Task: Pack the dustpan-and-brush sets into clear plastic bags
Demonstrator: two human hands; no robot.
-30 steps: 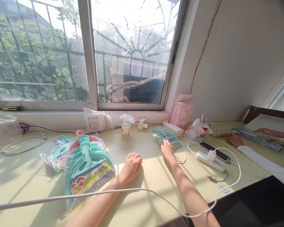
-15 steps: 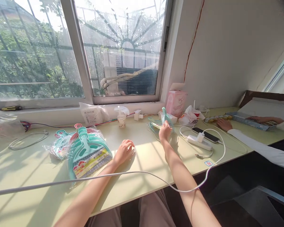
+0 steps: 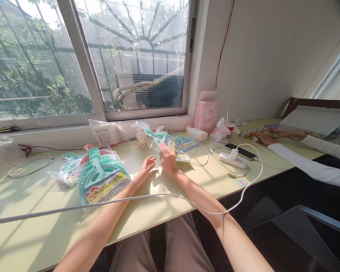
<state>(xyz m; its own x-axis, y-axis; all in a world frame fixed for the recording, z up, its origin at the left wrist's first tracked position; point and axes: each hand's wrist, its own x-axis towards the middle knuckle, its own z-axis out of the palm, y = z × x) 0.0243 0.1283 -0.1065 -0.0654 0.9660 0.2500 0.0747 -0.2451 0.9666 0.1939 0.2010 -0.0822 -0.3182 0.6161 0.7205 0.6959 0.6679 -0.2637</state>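
My right hand (image 3: 169, 159) grips a bagged teal dustpan-and-brush set (image 3: 160, 136) above the table, its handle pointing up and left; the palm hides part of it. Close by on the left is my left hand (image 3: 144, 169), fingers apart and holding nothing. Behind my right hand, another bagged teal set (image 3: 187, 143) lies on the table. To the left of my left hand sits a stack of teal dustpan sets (image 3: 102, 175) in clear bags with yellow labels. Beside that stack lie further bagged sets (image 3: 70, 170) with pink handle ends.
A white cable (image 3: 170, 194) crosses in front of my forearms. On the right are a power strip (image 3: 232, 159), a phone (image 3: 240, 152) and another person's hand (image 3: 265, 138). Along the back stand a pink box (image 3: 206, 115), a cup (image 3: 141, 139) and a white plastic packet (image 3: 104, 133).
My right hand has moved left with the dustpan set, whose handle has tipped over to the left. My left hand has risen slightly, its fingers spreading. The second set behind is now uncovered.
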